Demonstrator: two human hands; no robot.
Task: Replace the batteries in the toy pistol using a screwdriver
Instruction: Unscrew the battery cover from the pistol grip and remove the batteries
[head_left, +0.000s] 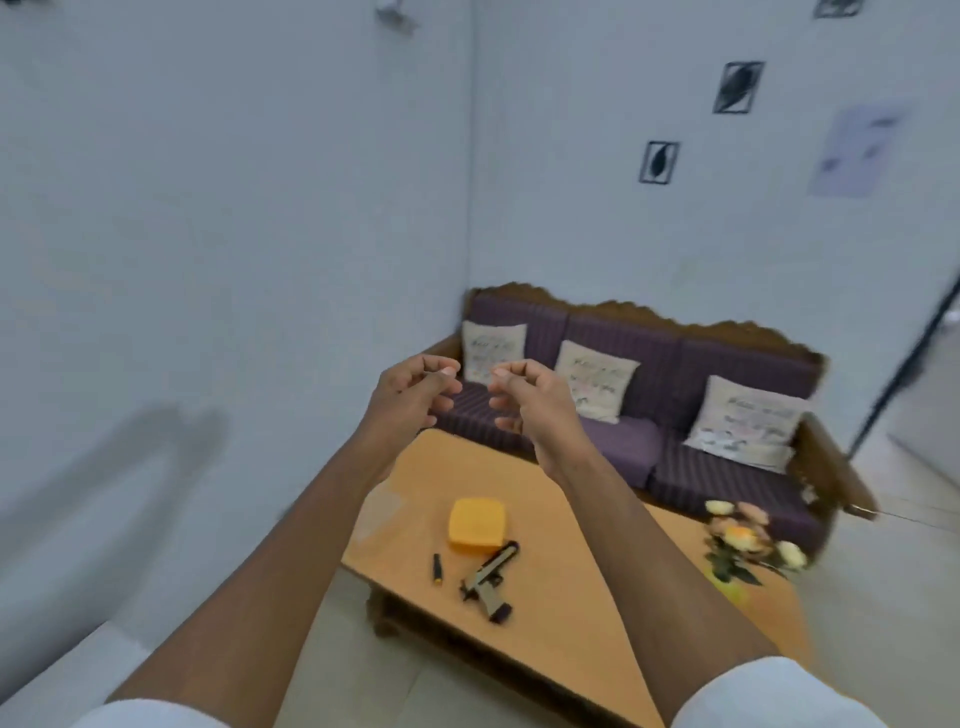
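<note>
Worktop (566, 613) — low wooden table, smooth orange-tan top, dark carved base, standing on pale floor tiles.
Toy pistol (488, 577) — tan body, dark barrel and grip base, lying flat near the middle of the worktop, touched by neither hand.
Yellow box (476, 522) — rounded-square, matt plastic look, just beyond the pistol's muzzle.
Screwdriver (438, 568) — short, dark with a yellow end, lying just left of the pistol.
Flowers (748, 540) — cream and peach blooms with green leaves, blurred, at the worktop's right edge.
Sofa (639, 410) — behind the worktop; scalloped brown wooden frame, purple striped cushions, three pale printed pillows.
Walls — plain white, small dark-framed pictures on the right one.
Left hand (415, 395) and right hand (524, 400) — raised above the worktop's far end, facing each other, apart; fingers loosely curled, holding nothing.
</note>
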